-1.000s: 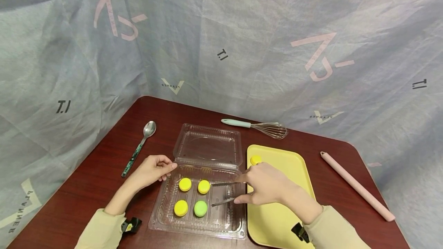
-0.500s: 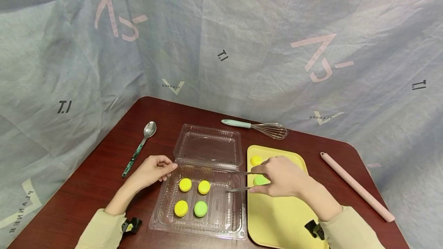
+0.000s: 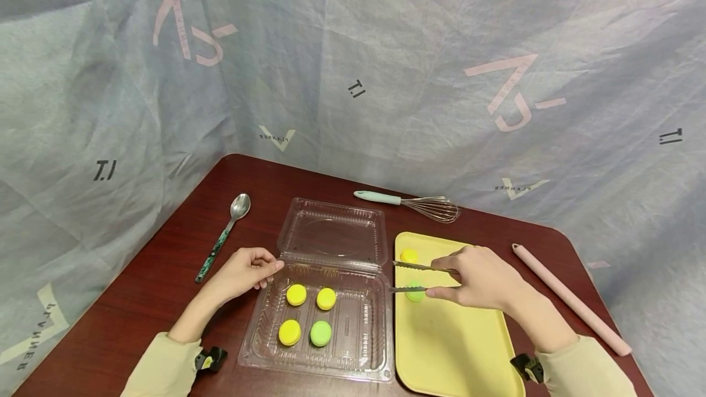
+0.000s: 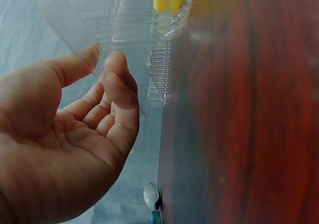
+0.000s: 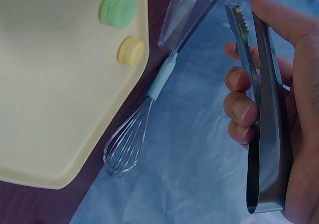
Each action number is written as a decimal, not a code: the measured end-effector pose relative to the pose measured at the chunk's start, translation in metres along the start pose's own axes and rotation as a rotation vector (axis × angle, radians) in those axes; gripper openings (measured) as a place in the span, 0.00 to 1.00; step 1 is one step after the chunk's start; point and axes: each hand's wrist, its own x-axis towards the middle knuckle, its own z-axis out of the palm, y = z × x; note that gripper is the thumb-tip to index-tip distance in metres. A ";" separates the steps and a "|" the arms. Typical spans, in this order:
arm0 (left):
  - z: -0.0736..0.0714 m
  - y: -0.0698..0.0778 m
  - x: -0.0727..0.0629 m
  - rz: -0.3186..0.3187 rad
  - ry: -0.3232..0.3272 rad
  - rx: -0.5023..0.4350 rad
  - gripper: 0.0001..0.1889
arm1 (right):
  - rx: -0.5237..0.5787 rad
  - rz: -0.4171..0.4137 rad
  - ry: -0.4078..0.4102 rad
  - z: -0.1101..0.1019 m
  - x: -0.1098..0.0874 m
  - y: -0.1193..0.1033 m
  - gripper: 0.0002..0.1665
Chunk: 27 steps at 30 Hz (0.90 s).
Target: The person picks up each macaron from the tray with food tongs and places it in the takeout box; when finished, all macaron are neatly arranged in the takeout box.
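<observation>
My left hand (image 3: 248, 271) pinches the left rim of a clear plastic clamshell box (image 3: 353, 326) between thumb and forefinger. Its lid (image 3: 331, 234) lies folded back. Inside the base sit three yellow macarons (image 3: 296, 294) and a green macaron (image 3: 320, 334), all toward the left. My right hand (image 3: 482, 280) grips metal tongs (image 5: 271, 134), whose two arms stand apart with nothing between the tips. In the head view the tongs overlap the left part of the yellow tray (image 3: 452, 348). A green macaron (image 5: 118, 9) and a yellow macaron (image 5: 131, 52) lie on that tray.
A whisk (image 3: 408, 200) with a pale blue handle lies behind the box and tray. At the left is a spoon (image 3: 223, 234) with a green patterned handle. A pink rolling pin (image 3: 570, 299) lies at the right. Grey cloth (image 3: 353, 78) hangs behind the table.
My right hand has carried the tongs rightward from over the box to above the tray, exposing the green macaron there. My left hand stays at the box's rim.
</observation>
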 end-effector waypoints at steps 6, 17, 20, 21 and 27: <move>0.000 0.000 0.000 0.000 0.000 -0.005 0.14 | 0.003 0.038 -0.015 0.003 -0.009 0.011 0.26; 0.000 0.000 0.000 0.000 -0.002 -0.006 0.14 | 0.028 0.099 -0.066 0.011 -0.020 0.026 0.29; 0.000 0.000 0.000 0.002 -0.004 -0.001 0.14 | 0.040 0.121 -0.096 0.013 -0.023 0.028 0.31; 0.000 0.000 0.000 0.004 -0.005 0.001 0.14 | 0.040 0.126 -0.101 0.014 -0.023 0.028 0.31; 0.000 0.000 0.000 0.008 -0.002 0.006 0.14 | 0.030 0.133 -0.122 0.018 -0.024 0.031 0.31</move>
